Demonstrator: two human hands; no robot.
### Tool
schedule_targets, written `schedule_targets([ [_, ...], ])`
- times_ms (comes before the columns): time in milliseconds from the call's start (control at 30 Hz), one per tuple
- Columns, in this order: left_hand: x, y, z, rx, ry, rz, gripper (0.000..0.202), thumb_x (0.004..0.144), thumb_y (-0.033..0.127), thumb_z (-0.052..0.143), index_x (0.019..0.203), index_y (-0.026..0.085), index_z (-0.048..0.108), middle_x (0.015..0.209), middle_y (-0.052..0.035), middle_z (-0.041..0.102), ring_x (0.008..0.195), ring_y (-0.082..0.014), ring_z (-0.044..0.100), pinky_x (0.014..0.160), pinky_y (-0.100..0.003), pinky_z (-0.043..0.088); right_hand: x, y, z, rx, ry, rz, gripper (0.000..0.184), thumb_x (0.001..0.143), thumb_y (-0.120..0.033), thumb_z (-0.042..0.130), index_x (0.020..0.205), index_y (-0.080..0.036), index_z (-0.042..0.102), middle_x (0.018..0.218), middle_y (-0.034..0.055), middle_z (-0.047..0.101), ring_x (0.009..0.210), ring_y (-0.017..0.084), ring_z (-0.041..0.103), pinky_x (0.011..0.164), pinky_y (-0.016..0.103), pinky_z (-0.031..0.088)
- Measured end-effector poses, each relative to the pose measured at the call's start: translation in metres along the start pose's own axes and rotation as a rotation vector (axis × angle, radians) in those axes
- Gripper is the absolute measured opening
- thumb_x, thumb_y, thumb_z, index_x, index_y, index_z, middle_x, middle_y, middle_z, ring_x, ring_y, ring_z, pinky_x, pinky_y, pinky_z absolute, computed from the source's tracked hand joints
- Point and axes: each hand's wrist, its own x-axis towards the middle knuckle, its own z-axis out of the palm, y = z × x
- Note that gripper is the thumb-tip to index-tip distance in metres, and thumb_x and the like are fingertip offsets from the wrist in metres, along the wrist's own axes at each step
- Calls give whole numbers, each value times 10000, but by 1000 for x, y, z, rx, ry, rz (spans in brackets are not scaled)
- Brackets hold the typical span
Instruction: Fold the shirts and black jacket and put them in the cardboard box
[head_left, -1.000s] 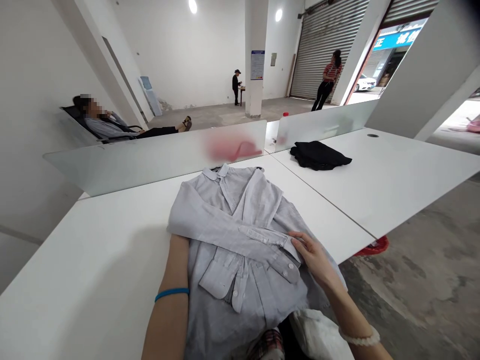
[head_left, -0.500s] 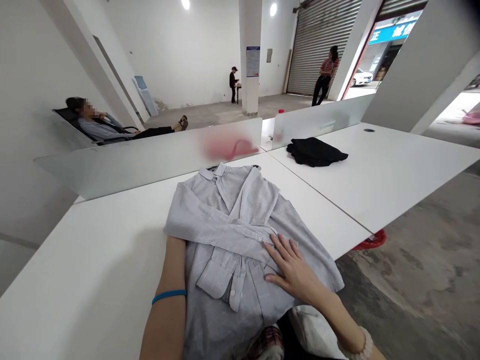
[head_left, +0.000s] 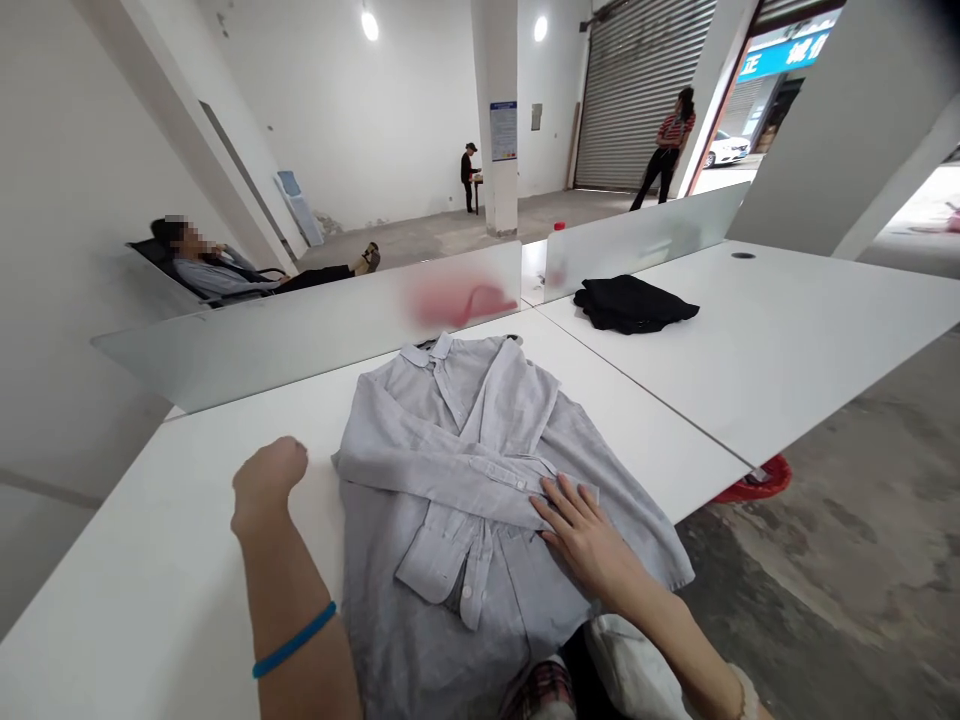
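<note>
Right hand open and flat on the shirt sleeve, pinning its fold; left hand curled shut, empty, on the desk alongside.

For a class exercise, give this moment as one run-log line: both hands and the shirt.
left hand: curled, beside grey button-up shirt | right hand: flat on its folded-over sleeve | black garment: on adjoining white desk

A matt, lightly creased woven cloth is shown in the button-front shirt. Smooth white laminate is seen on the desk top, frosted translucent panel on the desk divider, and rough, stained concrete on the floor.
</note>
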Motion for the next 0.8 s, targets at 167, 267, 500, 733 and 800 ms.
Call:
schedule_targets([
  [167,10,56,39,-107,-104,169,451,927,438,270,1211,244,562,1294,-40,587,1161,-191,551,945,-290,436,-3,-2,1,-21,58,-7,414,946,-204,405,1355,-193,463,1427,116,433,1372,328,277,1032,578,350],
  [267,14,91,84,-107,-116,169,544,894,501,325,1257,155,534,1393,-152,475,1278,-301,436,1039,-449,343,-11,-4,7,-65,61,-11,420,949,-235,410,1362,-179,457,1425,115,435,1358,327,309,1021,563,367],
  [500,9,94,114,-134,-7,230,522,883,430,411,1322,158,483,1414,-173,434,1321,-320,363,1082,-490,266,-10,-3,-8,-2,4,-10,475,957,-429,388,1367,-199,458,1409,83,463,1311,297,396,1009,499,405],
  [733,22,94,106,-206,-34,286,430,897,288,389,1293,170,511,1253,-121,579,1124,-227,557,956,-333,426,0,2,-5,36,105,178,448,970,-414,348,1322,-193,514,1427,123,430,1330,304,364,1003,483,413],
  [800,33,95,102,-212,-94,299,393,891,254,397,1243,190,558,1190,-91,627,1093,-205,577,940,-304,432,-1,0,-2,11,121,199,438,959,-422,375,1311,-210,526,1451,131,389,1362,341,293,1022,534,369],
])
